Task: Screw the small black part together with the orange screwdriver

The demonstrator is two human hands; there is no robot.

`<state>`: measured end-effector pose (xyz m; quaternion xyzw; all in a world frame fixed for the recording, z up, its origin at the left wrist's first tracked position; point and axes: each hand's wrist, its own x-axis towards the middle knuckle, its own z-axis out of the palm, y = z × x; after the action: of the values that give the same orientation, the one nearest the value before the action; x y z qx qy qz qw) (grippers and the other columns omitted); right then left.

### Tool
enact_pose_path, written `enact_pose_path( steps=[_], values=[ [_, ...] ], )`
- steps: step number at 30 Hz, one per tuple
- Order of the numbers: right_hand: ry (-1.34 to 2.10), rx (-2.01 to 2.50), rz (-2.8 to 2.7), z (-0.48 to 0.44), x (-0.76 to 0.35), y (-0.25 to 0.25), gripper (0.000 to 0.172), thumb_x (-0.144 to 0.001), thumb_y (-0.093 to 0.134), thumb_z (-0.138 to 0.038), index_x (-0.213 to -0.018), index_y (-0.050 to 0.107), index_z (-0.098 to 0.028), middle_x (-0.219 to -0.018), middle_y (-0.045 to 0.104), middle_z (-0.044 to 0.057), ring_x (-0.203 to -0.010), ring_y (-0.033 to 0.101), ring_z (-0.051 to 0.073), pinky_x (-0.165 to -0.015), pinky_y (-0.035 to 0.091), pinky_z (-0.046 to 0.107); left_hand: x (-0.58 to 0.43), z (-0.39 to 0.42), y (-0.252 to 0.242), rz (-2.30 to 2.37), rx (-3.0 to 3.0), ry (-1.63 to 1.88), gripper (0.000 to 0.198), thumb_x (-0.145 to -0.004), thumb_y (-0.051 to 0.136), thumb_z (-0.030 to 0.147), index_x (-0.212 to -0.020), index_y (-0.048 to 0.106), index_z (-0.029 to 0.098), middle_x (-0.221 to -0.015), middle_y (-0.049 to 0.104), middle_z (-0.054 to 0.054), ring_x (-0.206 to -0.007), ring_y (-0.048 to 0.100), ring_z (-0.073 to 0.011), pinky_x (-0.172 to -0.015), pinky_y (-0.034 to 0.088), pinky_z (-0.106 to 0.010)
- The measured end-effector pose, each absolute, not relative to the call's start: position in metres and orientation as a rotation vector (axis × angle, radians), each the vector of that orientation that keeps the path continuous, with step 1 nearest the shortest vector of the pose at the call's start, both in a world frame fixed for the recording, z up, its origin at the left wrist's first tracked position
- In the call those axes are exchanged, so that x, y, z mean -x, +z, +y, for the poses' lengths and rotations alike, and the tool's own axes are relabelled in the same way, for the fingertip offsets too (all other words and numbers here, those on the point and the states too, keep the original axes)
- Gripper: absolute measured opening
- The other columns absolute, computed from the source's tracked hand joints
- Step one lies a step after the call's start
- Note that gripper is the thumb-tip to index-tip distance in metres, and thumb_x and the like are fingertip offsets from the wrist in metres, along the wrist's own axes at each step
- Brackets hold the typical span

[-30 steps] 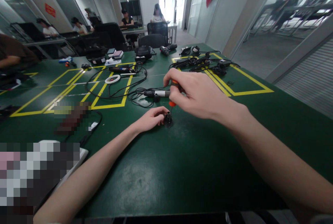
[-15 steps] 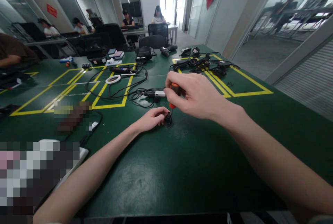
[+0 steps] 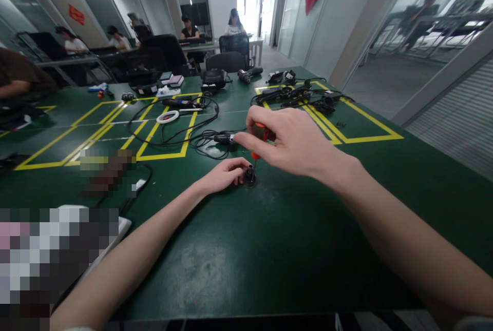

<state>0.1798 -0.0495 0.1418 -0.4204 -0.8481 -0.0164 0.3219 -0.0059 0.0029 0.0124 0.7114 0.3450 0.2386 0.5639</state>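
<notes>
In my right hand [image 3: 287, 138] is a screwdriver [image 3: 257, 154] with an orange and dark handle, held upright with its thin shaft pointing down. The shaft reaches a small black round part [image 3: 249, 177] with a short tube on top, standing on the green table [image 3: 231, 249]. My left hand [image 3: 227, 174] rests on the table with curled fingers gripping that part from its left side. The screwdriver's tip is too small to make out. Just behind my hands lies a black and silver tool [image 3: 224, 139] with a coiled cable, partly covered by my right thumb.
Black cables and adapters [image 3: 292, 94] lie inside yellow tape lines at the back right. A white ring [image 3: 167, 117] and a power drill [image 3: 249, 73] are farther off. Small dark screws [image 3: 341, 124] lie at right. A pixelated white-edged object [image 3: 125, 223] fills the lower left. People sit beyond.
My right thumb has stretched out to the left along the screwdriver handle, as the fingers shift on it. My left hand and the black part have stayed in place.
</notes>
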Motion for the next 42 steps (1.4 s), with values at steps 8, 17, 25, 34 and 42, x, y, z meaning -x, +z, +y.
enact_pose_path(
  steps=[8, 17, 25, 34, 42],
  values=[
    [-0.032, 1.121, -2.228, -0.05, -0.178, 0.141, 0.016, -0.088, 0.052, -0.025, -0.099, 0.062, -0.02, -0.07, 0.059, 0.0, -0.057, 0.043, 0.015, -0.06, 0.026, 0.03, 0.012, 0.003, 0.012, 0.766, -1.646, 0.518, 0.04, -0.063, 0.067, 0.019, -0.102, 0.065, 0.012, -0.072, 0.062, 0.004, -0.064, 0.053, -0.008, -0.062, 0.042, -0.021],
    [-0.001, 1.121, -2.211, -0.05, -0.178, 0.142, 0.019, -0.096, 0.05, -0.034, -0.091, 0.062, -0.02, -0.067, 0.057, 0.0, -0.057, 0.045, 0.016, -0.06, 0.026, 0.03, 0.009, -0.001, 0.011, 0.81, -1.7, 0.513, 0.051, -0.063, 0.087, 0.031, -0.104, 0.062, 0.012, -0.071, 0.061, 0.005, -0.063, 0.055, -0.0083, -0.062, 0.044, -0.022],
    [-0.051, 1.109, -2.206, -0.049, -0.179, 0.141, 0.019, -0.093, 0.049, -0.032, -0.087, 0.062, -0.02, -0.066, 0.055, 0.0, -0.058, 0.043, 0.017, -0.061, 0.025, 0.031, 0.007, -0.007, 0.011, 0.815, -1.779, 0.571, 0.045, -0.067, 0.085, 0.032, -0.101, 0.062, 0.014, -0.068, 0.056, 0.007, -0.06, 0.051, -0.0079, -0.059, 0.04, -0.022],
    [-0.076, 1.103, -2.181, -0.048, -0.178, 0.138, 0.016, -0.091, 0.051, -0.027, -0.099, 0.063, -0.02, -0.068, 0.058, 0.0, -0.057, 0.043, 0.016, -0.06, 0.026, 0.03, 0.007, -0.006, 0.012, 0.804, -1.806, 0.572, 0.043, -0.068, 0.085, 0.034, -0.099, 0.063, 0.015, -0.07, 0.055, 0.007, -0.062, 0.05, -0.0084, -0.059, 0.039, -0.022],
    [-0.048, 1.156, -2.204, -0.048, -0.179, 0.141, 0.027, -0.097, 0.053, -0.042, -0.083, 0.062, -0.02, -0.065, 0.056, 0.0, -0.059, 0.047, 0.017, -0.061, 0.026, 0.03, 0.006, -0.006, 0.016, 0.801, -1.778, 0.517, 0.042, -0.068, 0.084, 0.033, -0.1, 0.065, 0.013, -0.072, 0.057, 0.005, -0.063, 0.05, -0.0082, -0.06, 0.04, -0.022]
  ],
)
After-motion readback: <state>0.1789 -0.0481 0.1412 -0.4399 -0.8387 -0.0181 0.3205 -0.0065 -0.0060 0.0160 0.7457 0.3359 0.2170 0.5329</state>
